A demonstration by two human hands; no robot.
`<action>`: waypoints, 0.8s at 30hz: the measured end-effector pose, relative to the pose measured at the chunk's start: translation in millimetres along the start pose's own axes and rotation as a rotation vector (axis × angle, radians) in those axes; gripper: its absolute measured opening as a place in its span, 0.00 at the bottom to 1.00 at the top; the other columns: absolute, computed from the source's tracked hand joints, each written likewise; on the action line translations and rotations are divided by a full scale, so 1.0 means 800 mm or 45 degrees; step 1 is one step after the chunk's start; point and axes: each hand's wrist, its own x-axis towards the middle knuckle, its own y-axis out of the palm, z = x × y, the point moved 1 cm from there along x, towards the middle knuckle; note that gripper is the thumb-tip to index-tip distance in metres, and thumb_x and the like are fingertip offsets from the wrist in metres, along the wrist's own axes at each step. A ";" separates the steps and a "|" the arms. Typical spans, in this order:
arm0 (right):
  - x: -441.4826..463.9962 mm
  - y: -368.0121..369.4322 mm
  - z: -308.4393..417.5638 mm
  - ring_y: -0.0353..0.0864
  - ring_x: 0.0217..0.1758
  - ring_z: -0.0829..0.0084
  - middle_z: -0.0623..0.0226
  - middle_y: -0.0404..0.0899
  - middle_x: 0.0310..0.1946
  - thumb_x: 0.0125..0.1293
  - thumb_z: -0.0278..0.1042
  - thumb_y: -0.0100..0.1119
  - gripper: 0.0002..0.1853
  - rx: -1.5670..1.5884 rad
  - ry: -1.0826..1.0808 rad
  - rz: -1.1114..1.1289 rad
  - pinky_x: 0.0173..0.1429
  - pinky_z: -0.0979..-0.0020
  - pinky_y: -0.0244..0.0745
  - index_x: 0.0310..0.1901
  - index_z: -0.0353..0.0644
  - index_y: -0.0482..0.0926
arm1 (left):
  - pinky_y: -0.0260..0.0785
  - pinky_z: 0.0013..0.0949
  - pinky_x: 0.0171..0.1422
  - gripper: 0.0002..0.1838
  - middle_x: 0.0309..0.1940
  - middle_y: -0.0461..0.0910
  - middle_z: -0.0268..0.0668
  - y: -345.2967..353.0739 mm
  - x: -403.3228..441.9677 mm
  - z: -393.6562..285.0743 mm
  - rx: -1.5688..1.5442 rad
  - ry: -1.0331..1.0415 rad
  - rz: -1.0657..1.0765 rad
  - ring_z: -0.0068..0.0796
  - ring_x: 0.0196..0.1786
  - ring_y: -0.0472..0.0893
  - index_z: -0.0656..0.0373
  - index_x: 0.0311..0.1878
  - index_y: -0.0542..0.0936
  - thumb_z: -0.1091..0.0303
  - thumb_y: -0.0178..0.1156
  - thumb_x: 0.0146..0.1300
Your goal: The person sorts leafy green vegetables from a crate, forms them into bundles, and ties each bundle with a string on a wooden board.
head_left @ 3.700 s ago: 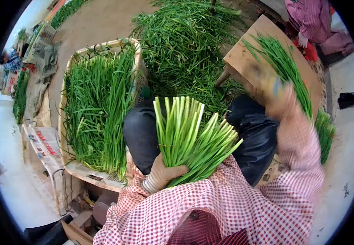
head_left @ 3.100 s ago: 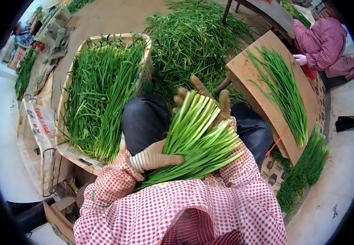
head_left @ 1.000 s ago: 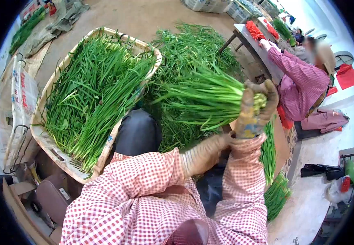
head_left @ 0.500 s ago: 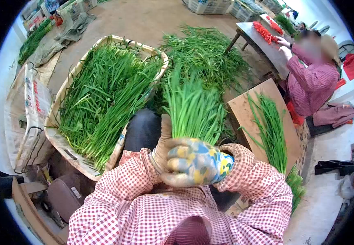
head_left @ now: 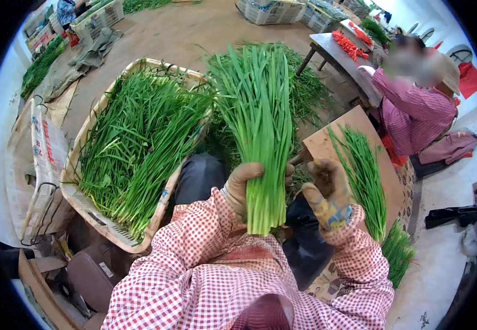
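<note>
A bundle of long green stalks point(head_left: 263, 121) stands upright in front of my body, pale cut ends down and leaf tips pointing away. My left hand point(head_left: 244, 187), in a tan glove, is wrapped round its lower part. Just right of the bundle is my right hand point(head_left: 326, 192), in a soiled glove with a blue and yellow pattern, apart from the stalks, palm up with its fingers curled but spread. A crate point(head_left: 134, 247) full of loose green stalks point(head_left: 139, 143) stands at the left. More stalks point(head_left: 365, 181) lie on a brown board point(head_left: 318, 137) at the right.
Behind the bundle, a heap of greens point(head_left: 307, 88) lies on the floor. A co-worker point(head_left: 414, 115) sits at a table point(head_left: 326, 41) bearing red ties point(head_left: 348, 47). Another green bundle point(head_left: 398, 253) is below the board. A wire-framed rack point(head_left: 46, 159) stands far left.
Half a second ago both hands were together round the stalks. Now my right hand has come off to the right and opened, while my left hand holds the bundle, whose lower ends now show.
</note>
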 end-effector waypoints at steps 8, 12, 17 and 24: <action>0.003 0.033 -0.062 0.65 0.68 0.57 0.49 0.64 0.65 0.42 0.35 0.77 0.67 -0.103 -0.029 0.280 0.70 0.62 0.61 0.73 0.36 0.32 | 0.72 0.38 0.60 0.34 0.49 0.80 0.36 0.008 0.049 0.042 0.473 0.318 -0.204 0.34 0.51 0.80 0.60 0.59 0.73 0.67 0.71 0.45; 0.006 0.045 -0.087 0.73 0.61 0.59 0.55 0.69 0.61 0.42 0.36 0.79 0.61 0.081 -0.167 0.126 0.62 0.62 0.70 0.72 0.38 0.44 | 0.69 0.36 0.63 0.34 0.52 0.79 0.35 0.007 0.052 0.040 0.419 0.322 -0.095 0.32 0.54 0.78 0.59 0.60 0.73 0.65 0.71 0.46; 0.017 0.008 -0.089 0.74 0.61 0.50 0.49 0.69 0.61 0.45 0.28 0.67 0.61 -0.388 -0.137 0.226 0.65 0.61 0.69 0.75 0.43 0.31 | 0.64 0.37 0.66 0.35 0.56 0.76 0.34 -0.001 0.064 0.048 0.624 0.214 -0.080 0.30 0.59 0.74 0.58 0.62 0.71 0.57 0.70 0.50; -0.016 0.021 -0.069 0.77 0.54 0.45 0.45 0.72 0.55 0.41 0.35 0.69 0.62 -1.082 0.358 0.374 0.59 0.58 0.74 0.75 0.46 0.36 | 0.71 0.44 0.62 0.22 0.51 0.80 0.42 -0.049 0.063 0.086 0.150 0.347 -0.610 0.42 0.52 0.79 0.62 0.57 0.74 0.72 0.59 0.57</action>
